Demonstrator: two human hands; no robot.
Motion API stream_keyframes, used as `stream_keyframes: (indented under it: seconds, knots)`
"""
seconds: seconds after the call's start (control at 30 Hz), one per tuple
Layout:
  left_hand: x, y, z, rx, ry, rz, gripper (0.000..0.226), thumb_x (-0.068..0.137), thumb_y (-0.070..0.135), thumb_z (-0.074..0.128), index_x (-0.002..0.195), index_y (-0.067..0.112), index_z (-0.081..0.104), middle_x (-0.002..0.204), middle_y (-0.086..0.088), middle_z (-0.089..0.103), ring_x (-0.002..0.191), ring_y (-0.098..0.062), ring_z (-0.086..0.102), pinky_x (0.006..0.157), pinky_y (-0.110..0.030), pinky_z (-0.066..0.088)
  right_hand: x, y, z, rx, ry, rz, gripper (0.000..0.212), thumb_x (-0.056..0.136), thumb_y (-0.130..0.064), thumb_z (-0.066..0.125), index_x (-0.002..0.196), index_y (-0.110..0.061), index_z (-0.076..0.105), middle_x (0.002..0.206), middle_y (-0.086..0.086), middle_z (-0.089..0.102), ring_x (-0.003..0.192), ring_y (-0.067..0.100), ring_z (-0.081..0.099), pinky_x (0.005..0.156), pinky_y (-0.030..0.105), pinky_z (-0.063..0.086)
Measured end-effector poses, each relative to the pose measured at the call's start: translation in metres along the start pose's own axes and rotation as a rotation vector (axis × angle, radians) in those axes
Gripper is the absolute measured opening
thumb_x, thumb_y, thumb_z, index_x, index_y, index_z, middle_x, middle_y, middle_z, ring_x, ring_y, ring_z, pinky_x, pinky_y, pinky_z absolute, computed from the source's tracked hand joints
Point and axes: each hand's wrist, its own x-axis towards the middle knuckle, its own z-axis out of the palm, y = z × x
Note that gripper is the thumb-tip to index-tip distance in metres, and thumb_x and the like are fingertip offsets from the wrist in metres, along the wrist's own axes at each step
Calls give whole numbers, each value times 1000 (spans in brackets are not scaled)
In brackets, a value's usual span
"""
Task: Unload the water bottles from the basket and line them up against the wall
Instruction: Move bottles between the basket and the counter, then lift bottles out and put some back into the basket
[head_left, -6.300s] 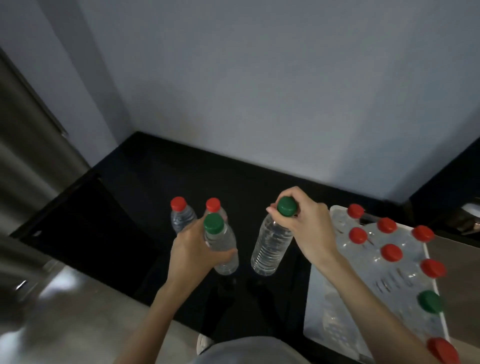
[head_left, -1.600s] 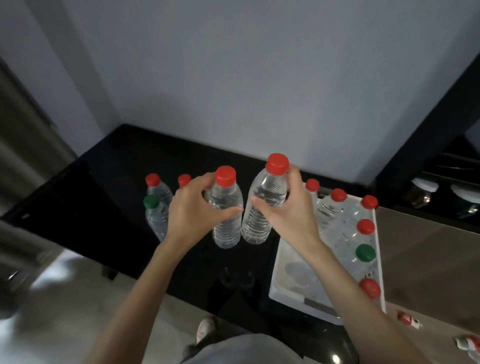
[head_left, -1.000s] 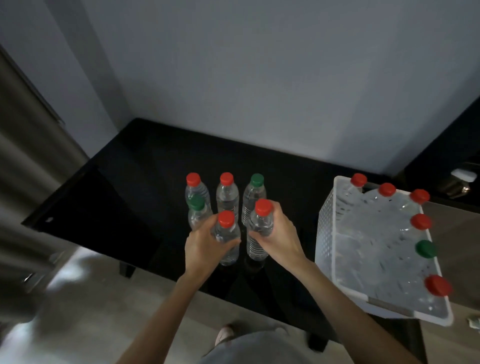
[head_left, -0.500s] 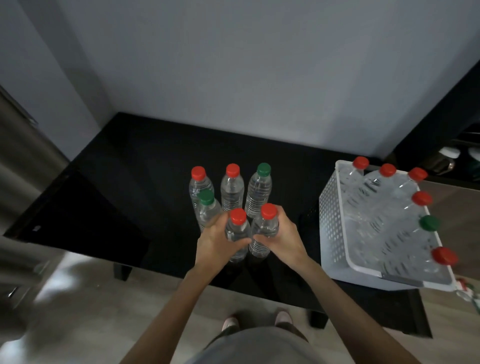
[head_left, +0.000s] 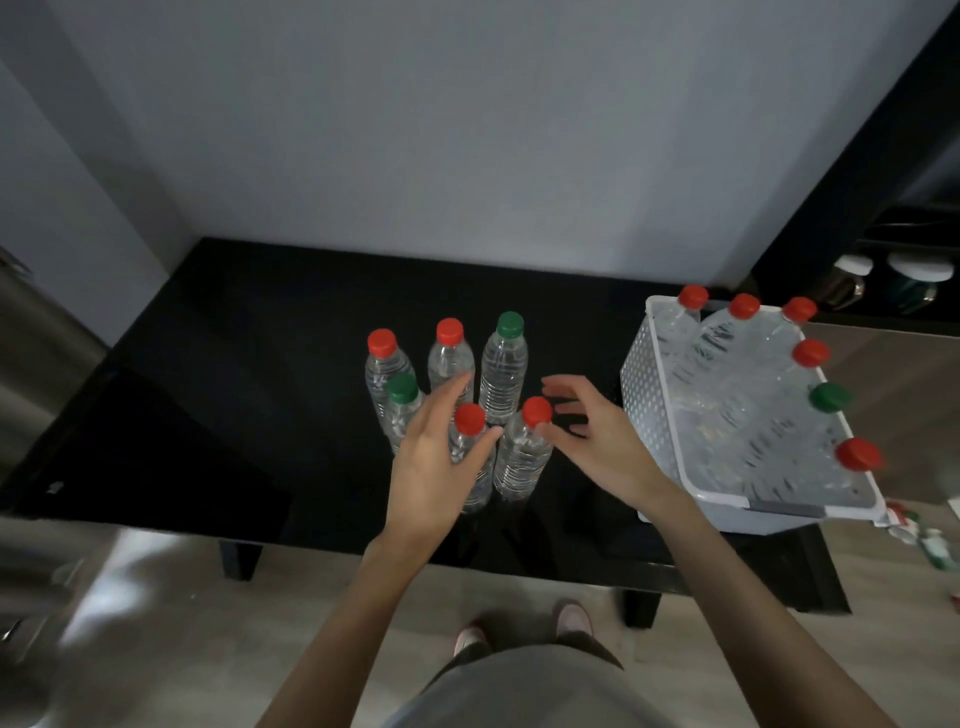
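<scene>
I'd lift my left hand (head_left: 431, 457) and right hand (head_left: 597, 447), both open and empty, straight up, clear of the bottles (head_left: 519, 462) between them.

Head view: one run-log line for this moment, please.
left hand: open | right hand: open | table: six bottles upright | basket: six more inside

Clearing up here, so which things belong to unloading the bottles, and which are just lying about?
Job: six standing bottles, black table, six basket bottles, white basket, wall, left hand, right hand.
Lying about: lidded jars, blurred floor items.
</scene>
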Motion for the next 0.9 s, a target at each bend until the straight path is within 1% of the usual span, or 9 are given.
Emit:
stream_keyframes:
  seconds: [0.1, 0.27, 0.37, 0.47, 0.53, 0.67, 0.73, 0.8, 0.9]
  knots:
    - [7, 22, -4, -7, 28, 108, 55, 88, 33, 64, 140, 24, 47, 143, 9, 49, 134, -1, 41, 106, -7, 30, -14, -11, -20, -28, 129, -58, 53, 86, -22, 71, 133, -32, 48, 134, -14, 52, 117, 1, 53, 95, 21, 45]
    - [21, 61, 15, -66, 24, 209, 43, 92, 26, 63, 134, 21, 55, 134, 7, 57, 128, -4, 49, 107, -19, 39, -43, -2, -65, -111, 367, -96, 49, 89, -21, 68, 133, -29, 49, 126, -16, 50, 116, 3, 51, 98, 22, 43]
    - [28, 82, 41, -86, -35, 244, 41, 93, 27, 62, 133, 22, 56, 131, 8, 58, 123, -5, 52, 99, -18, 45, -58, 20, -95, -129, 497, -63, 46, 89, -18, 68, 130, -27, 51, 126, -14, 50, 116, 6, 52, 100, 32, 47]
    - [33, 102, 75, -98, -121, 285, 42, 93, 28, 61, 134, 23, 55, 130, 8, 58, 121, -3, 53, 100, -30, 49, -76, 44, -123, -145, 612, 9, 43, 89, -18, 67, 129, -25, 52, 127, -13, 51, 119, 9, 51, 101, 36, 48]
    - [36, 115, 99, -96, -178, 301, 43, 93, 28, 61, 135, 22, 54, 131, 8, 58, 121, -3, 53, 100, -32, 50, -86, 60, -140, -162, 651, 54, 42, 90, -20, 65, 130, -23, 52, 129, -11, 54, 121, 10, 51, 102, 39, 47]
    - [41, 131, 153, -102, -276, 296, 44, 93, 30, 60, 136, 24, 52, 134, 9, 57, 121, -3, 53, 100, -33, 50, -100, 88, -173, -164, 658, 127, 38, 89, -17, 66, 125, -25, 54, 125, -9, 56, 108, 18, 58, 92, 46, 54]
    - [43, 137, 181, -105, -307, 273, 45, 93, 29, 62, 136, 23, 51, 134, 10, 56, 119, -4, 55, 100, -32, 50, -101, 100, -188, -190, 617, 160, 41, 88, -19, 68, 126, -25, 53, 126, -4, 56, 110, 20, 58, 93, 45, 53]
    - [45, 142, 208, -103, -341, 239, 47, 92, 28, 63, 137, 23, 50, 134, 11, 56, 116, -3, 55, 98, -28, 49, -100, 112, -200, -245, 517, 195, 44, 87, -25, 69, 128, -23, 52, 129, -1, 54, 114, 18, 57, 97, 41, 52]
    - [51, 145, 244, -87, -388, 179, 48, 91, 27, 66, 136, 22, 51, 133, 10, 56, 115, -5, 55, 97, -24, 47, -99, 128, -213, -314, 307, 221, 39, 85, -28, 71, 121, -23, 57, 121, -6, 55, 104, 11, 59, 92, 29, 52]
